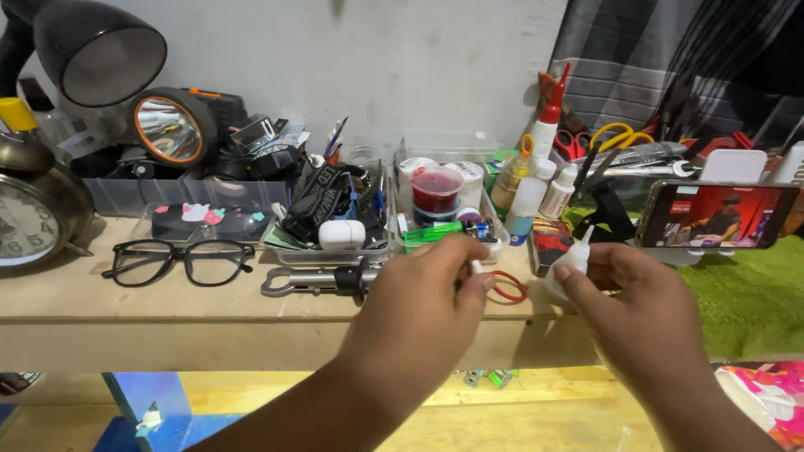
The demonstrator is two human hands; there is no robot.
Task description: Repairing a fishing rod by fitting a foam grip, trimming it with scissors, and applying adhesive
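Observation:
My left hand (423, 303) hovers over the wooden shelf's front edge (167, 314), thumb and fingers pinched on a small white cap (476, 267). My right hand (626, 293) grips a small white squeeze bottle (574, 259) with its pointed nozzle tilted up and to the right. A red rubber band (509, 286) lies on the shelf between the two hands. Just left of my left hand lies a metal tool with a black grip (322, 279).
Black glasses (180, 260) and a clock (29, 219) sit at left, with a lamp and torch behind. Clear trays (327, 251) hold straps, an earbud case and a red-filled cup (435, 188). Bottles, scissors and a phone on a stand (716, 216) crowd the right, on green cloth (754, 301).

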